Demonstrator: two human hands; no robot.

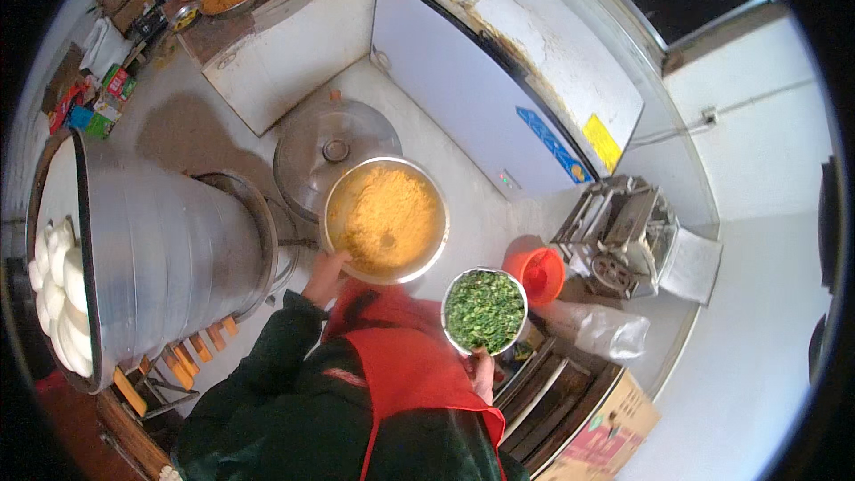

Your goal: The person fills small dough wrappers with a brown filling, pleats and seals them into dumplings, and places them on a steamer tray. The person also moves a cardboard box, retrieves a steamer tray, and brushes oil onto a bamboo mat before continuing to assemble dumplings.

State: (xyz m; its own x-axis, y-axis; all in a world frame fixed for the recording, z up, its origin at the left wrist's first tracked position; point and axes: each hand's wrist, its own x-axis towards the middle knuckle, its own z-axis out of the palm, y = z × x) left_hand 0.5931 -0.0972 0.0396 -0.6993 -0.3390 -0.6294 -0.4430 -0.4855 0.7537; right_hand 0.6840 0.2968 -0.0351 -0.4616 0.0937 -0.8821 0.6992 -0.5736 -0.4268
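My left hand grips the lower left rim of a large metal bowl that holds a yellow-orange crumbly food. Lower right of it, my right hand holds the near rim of a smaller metal bowl full of chopped green vegetables. The two bowls are apart, in front of my red apron. Beyond the large bowl lies a round metal lid with a knob, partly hidden by that bowl.
At left stands a tall stacked steamer with white buns on top. A chest freezer stands ahead. On the right are a red bucket, a metal machine with a handwheel, a plastic bag and a cardboard box.
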